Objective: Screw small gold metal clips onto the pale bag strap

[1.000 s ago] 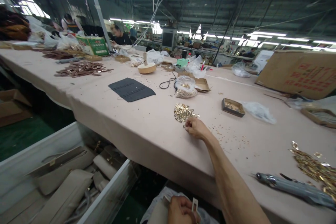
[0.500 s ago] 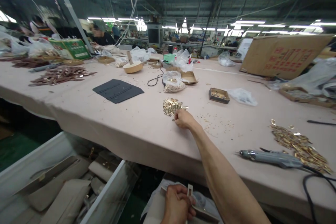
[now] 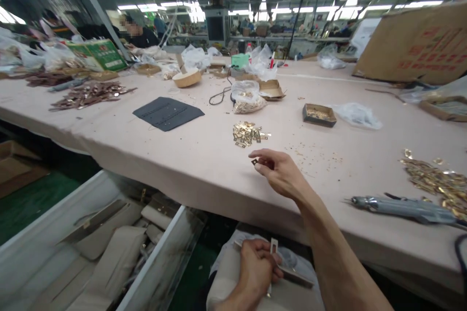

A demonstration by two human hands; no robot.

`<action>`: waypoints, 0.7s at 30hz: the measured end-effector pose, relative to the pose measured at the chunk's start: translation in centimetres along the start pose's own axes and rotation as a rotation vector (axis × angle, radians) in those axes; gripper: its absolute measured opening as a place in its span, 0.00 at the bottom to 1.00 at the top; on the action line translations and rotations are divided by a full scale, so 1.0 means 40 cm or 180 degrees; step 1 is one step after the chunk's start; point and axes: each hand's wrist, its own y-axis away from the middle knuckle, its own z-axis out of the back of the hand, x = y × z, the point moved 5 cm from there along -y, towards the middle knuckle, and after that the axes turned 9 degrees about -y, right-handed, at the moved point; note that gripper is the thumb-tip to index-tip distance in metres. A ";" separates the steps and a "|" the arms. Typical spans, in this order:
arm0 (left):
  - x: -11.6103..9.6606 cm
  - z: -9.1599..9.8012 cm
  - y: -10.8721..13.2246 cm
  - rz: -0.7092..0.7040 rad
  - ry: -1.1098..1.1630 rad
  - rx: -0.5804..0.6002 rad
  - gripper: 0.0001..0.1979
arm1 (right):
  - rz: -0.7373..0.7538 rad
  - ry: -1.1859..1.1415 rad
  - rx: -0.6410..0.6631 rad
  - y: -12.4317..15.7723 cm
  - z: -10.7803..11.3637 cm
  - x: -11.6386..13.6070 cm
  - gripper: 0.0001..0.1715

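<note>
My right hand (image 3: 279, 173) is raised above the table's near edge, pinching a small gold metal plate (image 3: 254, 161) between thumb and forefinger. A little pile of the same gold plates (image 3: 248, 134) lies on the beige table (image 3: 204, 155) just beyond it. My left hand (image 3: 258, 265) is low at my lap, closed around a beige strap piece (image 3: 288, 276) with a small slotted tab (image 3: 274, 245) sticking up from the fingers.
A grey electric screwdriver (image 3: 403, 206) and a heap of gold hardware (image 3: 436, 182) lie at the right. A dark leather panel (image 3: 168, 113), a small parts box (image 3: 318, 115) and a bag of parts (image 3: 247, 99) sit farther back. A white bin (image 3: 109, 248) of beige pieces stands at lower left. A person sits at the far left.
My right hand has left the gold pile, come back toward me and lifted off the table with one small plate pinched. The left hand stays at my lap.
</note>
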 end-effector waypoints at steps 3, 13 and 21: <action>-0.033 0.001 0.015 -0.0072 -0.0099 0.0034 0.02 | -0.0044 -0.1018 -0.0385 0.191 0.024 -0.017 0.12; -0.032 -0.010 0.011 -0.0114 -0.0286 0.0401 0.12 | -0.1761 -0.1905 -0.1231 0.523 -0.065 -0.298 0.18; -0.034 -0.009 0.014 -0.0248 -0.0235 0.0646 0.12 | -0.1834 -0.2373 -0.0819 0.502 -0.132 -0.339 0.19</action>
